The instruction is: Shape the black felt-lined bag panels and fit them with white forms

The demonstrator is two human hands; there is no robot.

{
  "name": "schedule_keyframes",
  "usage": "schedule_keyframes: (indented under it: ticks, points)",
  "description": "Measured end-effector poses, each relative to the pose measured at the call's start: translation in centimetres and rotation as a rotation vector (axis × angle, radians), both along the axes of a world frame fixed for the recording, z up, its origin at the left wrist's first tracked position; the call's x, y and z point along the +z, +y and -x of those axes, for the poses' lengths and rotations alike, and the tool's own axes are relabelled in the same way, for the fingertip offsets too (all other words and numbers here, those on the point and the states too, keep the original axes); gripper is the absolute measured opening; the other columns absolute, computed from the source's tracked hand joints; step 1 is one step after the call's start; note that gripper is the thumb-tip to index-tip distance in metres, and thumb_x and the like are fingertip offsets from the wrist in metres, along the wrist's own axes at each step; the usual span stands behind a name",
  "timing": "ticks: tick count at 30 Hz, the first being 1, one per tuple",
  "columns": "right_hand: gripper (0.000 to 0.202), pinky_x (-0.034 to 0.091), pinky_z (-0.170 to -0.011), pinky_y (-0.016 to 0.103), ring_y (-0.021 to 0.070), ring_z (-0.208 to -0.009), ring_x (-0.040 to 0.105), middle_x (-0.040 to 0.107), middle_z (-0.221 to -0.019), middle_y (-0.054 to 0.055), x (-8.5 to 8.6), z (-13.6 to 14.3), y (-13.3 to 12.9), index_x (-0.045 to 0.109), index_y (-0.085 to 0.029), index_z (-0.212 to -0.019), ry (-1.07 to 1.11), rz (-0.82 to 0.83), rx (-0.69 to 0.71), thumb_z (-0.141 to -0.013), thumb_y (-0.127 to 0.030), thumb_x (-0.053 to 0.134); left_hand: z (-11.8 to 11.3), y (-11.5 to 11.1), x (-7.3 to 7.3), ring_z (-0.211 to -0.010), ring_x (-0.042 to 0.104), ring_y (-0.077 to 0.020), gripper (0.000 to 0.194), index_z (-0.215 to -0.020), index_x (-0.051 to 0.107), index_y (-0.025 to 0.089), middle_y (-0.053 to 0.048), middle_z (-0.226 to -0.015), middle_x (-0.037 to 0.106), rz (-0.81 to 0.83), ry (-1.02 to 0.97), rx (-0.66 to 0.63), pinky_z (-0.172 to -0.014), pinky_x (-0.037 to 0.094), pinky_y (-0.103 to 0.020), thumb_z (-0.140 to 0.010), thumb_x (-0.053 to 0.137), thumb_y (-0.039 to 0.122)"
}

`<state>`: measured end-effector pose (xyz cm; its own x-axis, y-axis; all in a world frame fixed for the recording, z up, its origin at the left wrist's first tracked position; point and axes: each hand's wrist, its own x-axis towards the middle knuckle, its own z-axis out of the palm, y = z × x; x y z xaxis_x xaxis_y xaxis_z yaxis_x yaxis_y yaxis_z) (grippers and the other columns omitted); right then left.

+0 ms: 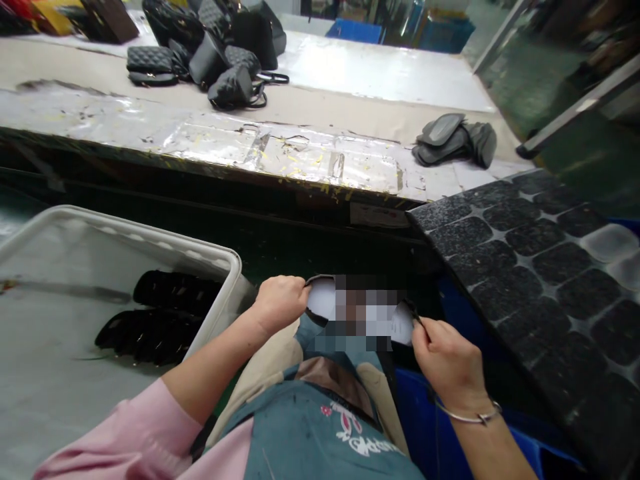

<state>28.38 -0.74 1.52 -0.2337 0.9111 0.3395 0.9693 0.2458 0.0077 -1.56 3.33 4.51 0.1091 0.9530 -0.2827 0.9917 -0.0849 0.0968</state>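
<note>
Over my lap, my left hand (pixel 280 303) is closed on the dark rim of a white-faced piece (pixel 321 298) with a rounded end. My right hand (pixel 447 363), a bracelet on its wrist, pinches the dark edge of a similar white part (pixel 402 325). A pixelated patch covers the middle between my hands, so I cannot tell whether both ends belong to one piece. Beyond my left forearm, stacks of black pieces (pixel 150 333) lie inside a white bin (pixel 67 217). A teal apron (pixel 320 427) covers my lap.
Across the front runs a worn workbench (pixel 300 150). Black handbags (pixel 233 83) are heaped on it at the left, and grey pieces (pixel 453 139) lie near its right end. A black-and-grey patterned panel (pixel 525 247) slopes at my right above a blue container (pixel 430 427).
</note>
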Motion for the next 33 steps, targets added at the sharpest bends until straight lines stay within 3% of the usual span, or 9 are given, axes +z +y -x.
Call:
schedule_keyframes:
  ticks: [6, 9, 12, 14, 18, 21, 25, 33]
  points:
    - [0.024, 0.034, -0.053, 0.027, 0.0156, -0.058, 0.057, 0.061, -0.061, 0.004, -0.1, 0.7, -1.1, 0.066, -0.015, -0.074, -0.026, 0.023, -0.072, -0.087, -0.022, 0.047, -0.5, -0.2, -0.2, -0.083, 0.065, -0.0248, 0.040, -0.080, 0.065, 0.018, -0.009, -0.087, 0.069, -0.049, 0.011, 0.011, -0.065, 0.042, -0.032, -0.091, 0.032, 0.038]
    - [0.025, 0.038, -0.056, 0.027, 0.0171, -0.063, 0.061, 0.065, -0.067, 0.006, -0.1, 1.0, -1.4, 0.067, -0.013, -0.076, 0.060, 0.056, -0.119, -0.087, -0.023, 0.047, -1.0, -0.1, 0.1, -0.084, 0.065, -0.0250, 0.040, -0.083, 0.065, 0.018, -0.010, -0.089, 0.069, -0.037, 0.041, 0.023, -0.066, 0.042, -0.032, -0.091, 0.032, 0.039]
    - [0.027, 0.046, -0.067, 0.028, 0.0193, -0.075, 0.065, 0.070, -0.080, 0.009, 0.0, 0.5, -1.6, 0.070, -0.012, -0.084, 0.305, 0.146, -0.137, -0.088, -0.029, 0.049, -1.0, -0.2, 0.5, -0.084, 0.064, -0.0241, 0.040, -0.083, 0.064, 0.018, -0.009, -0.089, 0.069, 0.003, 0.037, 0.005, -0.066, 0.042, -0.031, -0.092, 0.030, 0.038]
    - [0.031, 0.050, -0.072, 0.029, 0.0200, -0.078, 0.067, 0.071, -0.088, 0.010, 0.3, -0.3, -1.7, 0.071, -0.013, -0.094, 0.542, 0.290, -0.207, -0.088, -0.037, 0.051, -0.8, -0.3, 0.7, -0.083, 0.065, -0.0244, 0.040, -0.081, 0.063, 0.019, -0.009, -0.088, 0.069, 0.021, 0.018, -0.016, -0.064, 0.041, -0.031, -0.091, 0.029, 0.038]
    - [0.044, 0.054, -0.063, 0.029, 0.0201, -0.071, 0.068, 0.072, -0.088, 0.009, 1.4, -1.6, -1.9, 0.068, -0.014, -0.106, 0.935, 0.602, -0.389, -0.087, -0.049, 0.048, -0.2, -0.2, 1.1, -0.080, 0.065, -0.0246, 0.038, -0.080, 0.063, 0.020, -0.008, -0.088, 0.070, 0.052, -0.035, -0.031, -0.061, 0.038, -0.031, -0.089, 0.030, 0.037]
    - [0.038, 0.050, -0.064, 0.027, 0.0200, -0.074, 0.067, 0.072, -0.086, 0.008, 2.1, -1.2, -1.8, 0.070, -0.016, -0.102, 0.786, 0.599, -0.305, -0.084, -0.046, 0.054, 0.1, -0.1, 1.1, -0.073, 0.064, -0.0226, 0.034, -0.081, 0.063, 0.022, -0.005, -0.082, 0.070, 0.074, -0.063, -0.011, -0.056, 0.034, -0.029, -0.086, 0.034, 0.037]
    - [0.030, 0.038, -0.056, 0.024, 0.0141, -0.058, 0.057, 0.064, -0.061, 0.002, 2.1, 0.0, -1.3, 0.067, -0.018, -0.069, 0.502, 0.505, -0.253, -0.086, -0.038, 0.052, 0.1, 0.0, 0.8, -0.062, 0.060, -0.0210, 0.033, -0.069, 0.059, 0.022, -0.004, -0.066, 0.066, 0.082, -0.038, 0.021, -0.052, 0.028, -0.029, -0.084, 0.035, 0.039]
    - [0.034, 0.030, -0.055, 0.025, 0.0114, -0.055, 0.045, 0.049, -0.055, -0.001, 1.2, -0.2, -0.7, 0.043, -0.019, -0.054, 0.430, 0.437, -0.245, -0.087, -0.027, 0.045, 0.1, -0.3, 0.1, -0.059, 0.058, -0.0218, 0.030, -0.066, 0.053, 0.022, -0.005, -0.065, 0.063, 0.050, 0.030, 0.010, -0.053, 0.025, -0.031, -0.084, 0.034, 0.037]
